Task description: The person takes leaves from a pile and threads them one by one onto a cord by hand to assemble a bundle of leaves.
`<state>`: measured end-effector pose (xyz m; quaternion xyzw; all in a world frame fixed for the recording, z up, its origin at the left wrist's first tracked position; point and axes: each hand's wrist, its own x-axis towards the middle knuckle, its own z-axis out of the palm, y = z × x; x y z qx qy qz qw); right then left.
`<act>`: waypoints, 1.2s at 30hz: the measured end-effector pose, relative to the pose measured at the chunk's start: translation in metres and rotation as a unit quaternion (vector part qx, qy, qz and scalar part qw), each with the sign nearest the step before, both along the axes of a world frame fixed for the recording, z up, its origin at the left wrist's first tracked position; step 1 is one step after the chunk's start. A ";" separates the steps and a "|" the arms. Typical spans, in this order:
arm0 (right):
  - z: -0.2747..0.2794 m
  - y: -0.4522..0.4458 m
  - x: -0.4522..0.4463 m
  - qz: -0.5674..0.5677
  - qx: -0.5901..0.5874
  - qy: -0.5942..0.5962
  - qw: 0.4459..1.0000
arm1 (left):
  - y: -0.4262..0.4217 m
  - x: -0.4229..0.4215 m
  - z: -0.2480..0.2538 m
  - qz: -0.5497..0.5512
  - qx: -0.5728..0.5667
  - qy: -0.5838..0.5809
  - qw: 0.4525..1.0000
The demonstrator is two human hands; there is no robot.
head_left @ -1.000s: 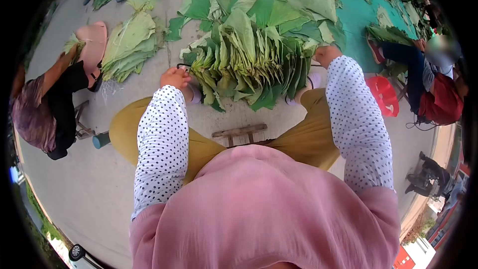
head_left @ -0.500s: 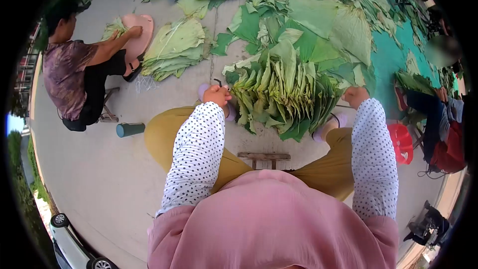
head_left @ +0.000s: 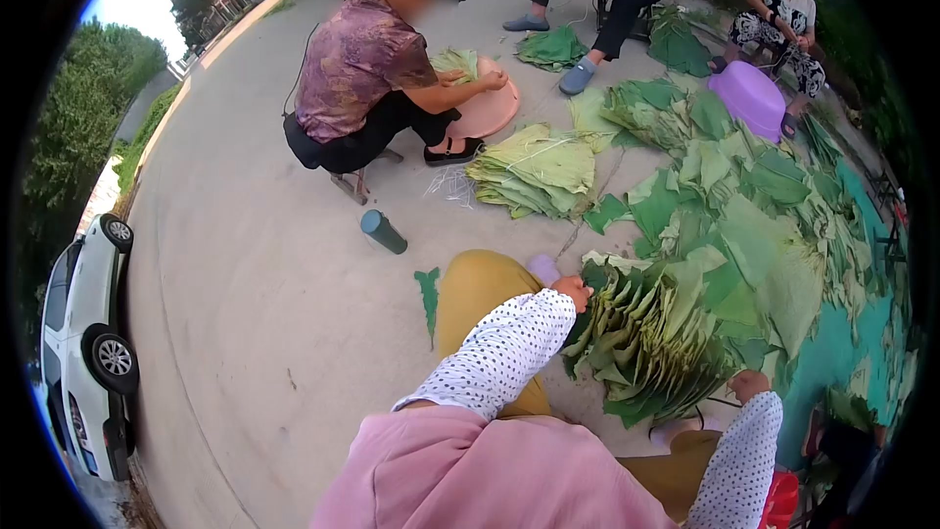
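Observation:
A thick row of large green leaves (head_left: 656,333), packed face to face, stands on the ground between my legs. My left hand (head_left: 573,292) is closed at the left end of this row, against the leaf edges. At the right end, my right hand (head_left: 750,385) is a closed fist. A thin dark cord or wire (head_left: 723,400) shows beside it, partly hidden by the leaves. What my fingers grip is too small to make out. A torn green leaf (head_left: 428,304) is beside my left knee.
Loose leaves (head_left: 764,245) spread over a green sheet (head_left: 832,333). A tied leaf bundle (head_left: 539,171) lies ahead, near a seated person (head_left: 362,78) with a pink board (head_left: 490,108). A dark green bottle (head_left: 383,232), a purple basin (head_left: 748,100), other seated people and a white car (head_left: 83,343) are around.
My view has swung left, so the scene sits further right. Both hands stay closed at the two ends of the leaf row. A torn leaf now shows beside my left knee.

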<state>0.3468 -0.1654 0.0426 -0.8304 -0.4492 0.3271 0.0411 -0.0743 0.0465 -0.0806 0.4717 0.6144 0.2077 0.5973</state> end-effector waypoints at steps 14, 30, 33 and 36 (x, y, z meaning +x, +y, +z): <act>-0.001 0.007 -0.021 0.061 -0.030 -0.037 0.997 | -0.006 -0.011 0.010 -0.139 0.093 0.121 0.978; 0.051 0.039 -0.057 0.066 -0.017 -0.119 0.991 | -0.019 -0.038 0.074 -0.244 0.109 0.169 0.949; 0.049 0.037 -0.065 0.064 0.058 -0.122 0.989 | -0.021 -0.040 0.077 -0.229 0.088 0.123 0.962; 0.038 0.030 -0.060 0.108 0.103 -0.144 0.978 | -0.023 -0.043 0.090 -0.247 0.106 0.137 0.953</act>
